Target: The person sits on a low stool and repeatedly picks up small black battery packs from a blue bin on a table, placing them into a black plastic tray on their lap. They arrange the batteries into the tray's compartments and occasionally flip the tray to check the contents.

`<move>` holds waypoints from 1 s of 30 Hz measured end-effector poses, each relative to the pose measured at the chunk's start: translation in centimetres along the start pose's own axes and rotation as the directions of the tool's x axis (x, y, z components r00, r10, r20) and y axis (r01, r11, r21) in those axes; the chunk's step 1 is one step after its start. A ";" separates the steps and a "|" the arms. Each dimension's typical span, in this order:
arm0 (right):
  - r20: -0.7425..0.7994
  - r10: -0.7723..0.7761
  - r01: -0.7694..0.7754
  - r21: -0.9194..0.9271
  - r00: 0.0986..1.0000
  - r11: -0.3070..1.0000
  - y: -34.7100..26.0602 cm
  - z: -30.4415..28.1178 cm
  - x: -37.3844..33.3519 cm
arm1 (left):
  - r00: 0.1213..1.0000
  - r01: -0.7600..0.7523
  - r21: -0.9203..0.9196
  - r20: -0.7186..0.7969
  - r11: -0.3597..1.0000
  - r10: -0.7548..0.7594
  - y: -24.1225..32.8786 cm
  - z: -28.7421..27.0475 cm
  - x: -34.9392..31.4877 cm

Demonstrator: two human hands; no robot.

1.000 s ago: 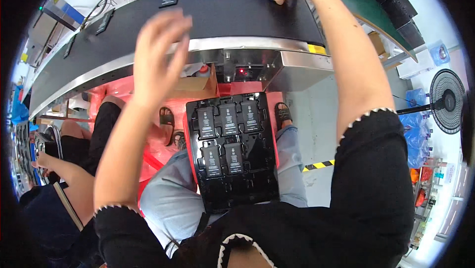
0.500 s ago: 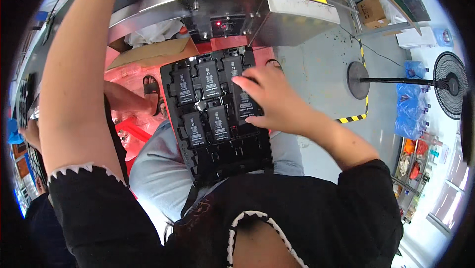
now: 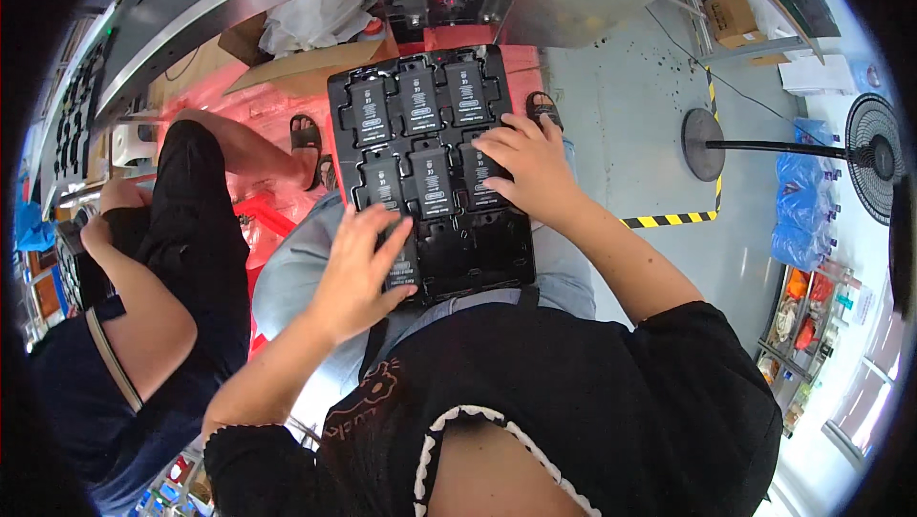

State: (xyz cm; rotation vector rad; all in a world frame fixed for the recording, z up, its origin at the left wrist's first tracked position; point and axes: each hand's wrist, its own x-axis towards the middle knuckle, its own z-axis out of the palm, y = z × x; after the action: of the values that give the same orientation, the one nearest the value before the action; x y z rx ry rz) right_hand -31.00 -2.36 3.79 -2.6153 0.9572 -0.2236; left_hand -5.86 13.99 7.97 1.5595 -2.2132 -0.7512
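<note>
A black plastic tray (image 3: pixel 478 250) with moulded slots rests on my lap, holding several flat black battery packs with white print. My left hand (image 3: pixel 355 274) is at the tray's lower left, thumb and fingers closed around a battery pack (image 3: pixel 402 264) in the nearest row. At the right side, my right hand (image 3: pixel 535 168) has its thumb and fingertips on another battery pack (image 3: pixel 476 173) in the middle row, partly hiding it. Three packs lie in the far row, among them the top middle battery pack (image 3: pixel 417 97). Beside the left-hand pack, slots of the nearest row show bare black plastic.
A metal-edged bench (image 3: pixel 258 6) runs across the front, above an open cardboard box (image 3: pixel 315 68) with plastic bags. To my left sits another person (image 3: pixel 124 326) in dark clothes. A standing fan (image 3: pixel 874 149) and blue-wrapped bundles (image 3: pixel 800 197) are at the right.
My left arm, stretched out past the upper left before, has come back with its hand on a battery pack in the nearest row. The right hand stays near the middle-right pack.
</note>
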 end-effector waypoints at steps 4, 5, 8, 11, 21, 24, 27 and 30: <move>-0.046 -0.024 0.020 -0.076 0.999 0.997 -0.3 0.4 -0.4 | 0.997 0.082 0.009 0.004 0.997 -0.082 -0.1 3.5 -2.6; -0.090 -0.025 0.021 -0.038 0.996 0.999 -0.5 0.1 -0.5 | 0.997 0.082 0.004 -0.013 0.997 -0.082 0.1 4.0 -2.8; -0.223 -0.078 0.097 0.075 0.972 0.992 -0.7 -2.4 0.7 | 0.998 0.054 -0.029 0.033 0.998 -0.053 0.8 5.2 -3.7; -0.368 -0.202 0.261 0.117 0.907 0.958 -1.7 -7.8 5.0 | 0.994 0.112 0.060 -0.008 0.992 -0.111 1.1 5.6 -4.6; -0.464 -0.334 0.268 -0.203 0.821 0.942 2.7 -19.4 26.2 | 0.989 0.144 0.171 -0.048 0.975 -0.137 0.9 5.1 -3.5; -0.279 -0.116 0.024 -0.312 0.953 0.950 8.1 -20.2 33.7 | 0.998 0.044 0.063 -0.056 0.997 -0.041 1.0 1.6 -1.3; 0.071 0.126 -0.114 -0.161 0.989 0.980 8.4 -22.5 35.3 | 0.938 -0.172 0.085 -0.291 0.981 0.190 -0.4 -6.5 6.0; 0.152 0.059 -0.026 -0.208 0.987 0.978 4.8 -26.2 30.7 | 0.651 -0.238 0.469 -0.573 0.850 0.498 -4.0 -16.5 15.7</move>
State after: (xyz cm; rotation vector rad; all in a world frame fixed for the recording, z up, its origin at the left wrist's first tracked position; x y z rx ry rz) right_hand -17.44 -32.67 27.15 -2.7438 1.0280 0.0970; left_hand 0.75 -5.59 18.42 1.1520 -2.0175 0.3497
